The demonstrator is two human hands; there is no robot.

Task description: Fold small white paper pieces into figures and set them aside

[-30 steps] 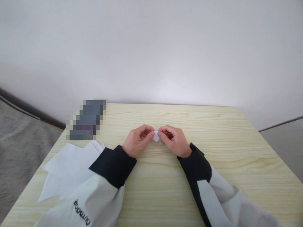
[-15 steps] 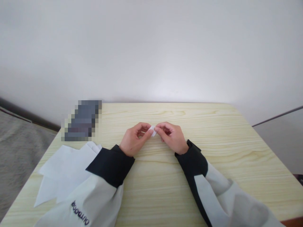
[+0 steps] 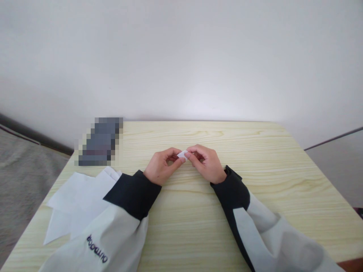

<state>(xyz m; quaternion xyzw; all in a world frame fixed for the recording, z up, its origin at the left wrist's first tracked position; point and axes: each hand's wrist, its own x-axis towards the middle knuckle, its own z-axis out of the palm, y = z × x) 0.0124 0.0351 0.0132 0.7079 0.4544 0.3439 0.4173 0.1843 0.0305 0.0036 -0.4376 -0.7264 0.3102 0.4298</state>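
Observation:
Between my two hands is a small white piece of folded paper (image 3: pixel 182 154), held just above the middle of the table. My left hand (image 3: pixel 163 166) pinches its near left side between thumb and fingers. From the other side, my right hand (image 3: pixel 207 163) grips it with thumb and forefinger, the fingertips of both hands almost meeting. Most of the paper is covered by the fingers, so its folds are hard to make out.
Several white paper sheets (image 3: pixel 76 200) lie overlapping at the left, partly under my left sleeve. Behind them a dark, pixelated flat object (image 3: pixel 99 141) rests near the table's left edge. The wooden table (image 3: pixel 187 226) meets a white wall (image 3: pixel 181 60) at the back.
The fingertips have shifted slightly on the small paper, which now sits at a different tilt. The whole view has moved a little; the sheets and the dark object stay put on the table.

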